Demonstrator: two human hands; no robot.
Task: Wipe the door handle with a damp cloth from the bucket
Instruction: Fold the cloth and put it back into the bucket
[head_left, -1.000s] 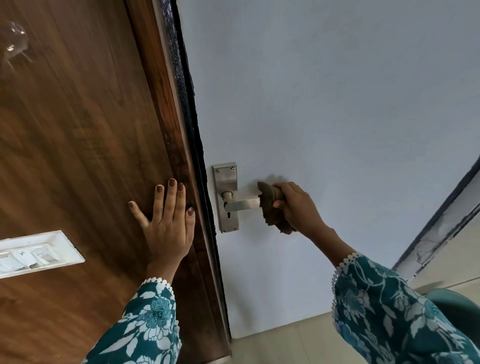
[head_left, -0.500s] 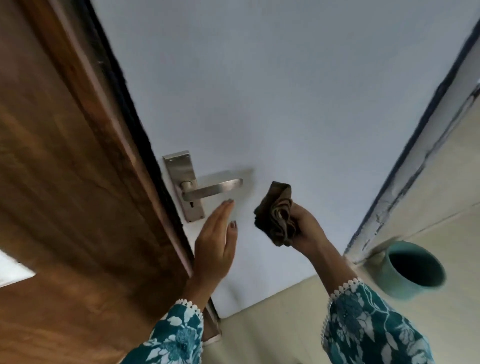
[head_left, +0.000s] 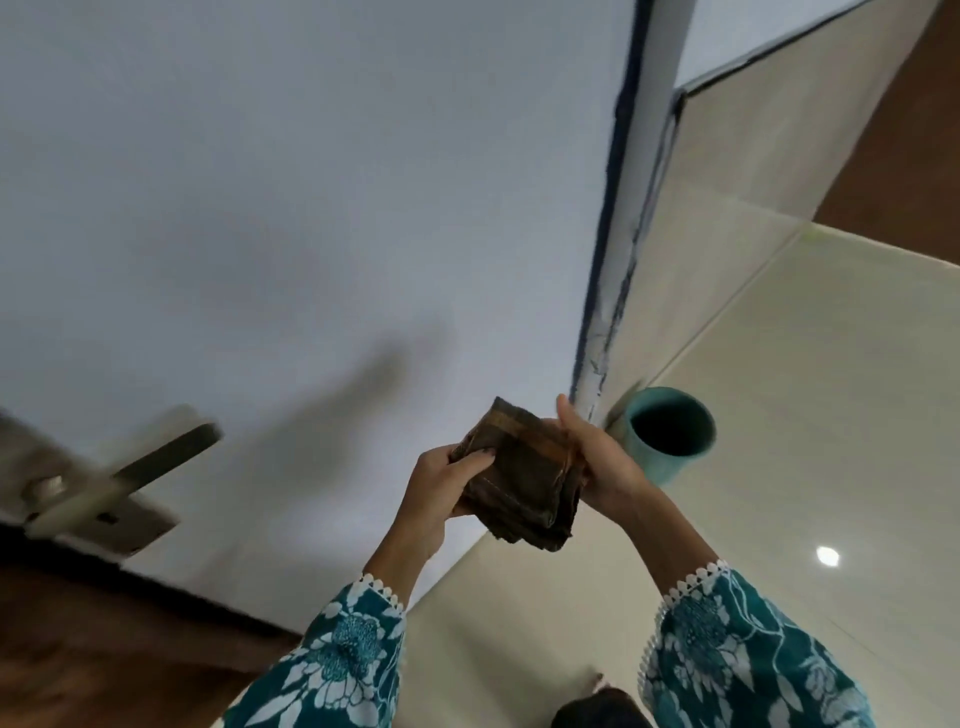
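Head view, cloth (head_left: 522, 480) between both hands

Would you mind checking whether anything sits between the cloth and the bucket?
Nothing visible does. The cloth is held in both hands, left hand and right hand, and the bucket stands open just beyond on the floor.

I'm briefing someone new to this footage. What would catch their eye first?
Both hands, left hand and right hand, holding a folded brown cloth at centre frame. Just right of them, a teal bucket stands on the pale floor by the door frame. At far left, blurred, is the metal door handle.
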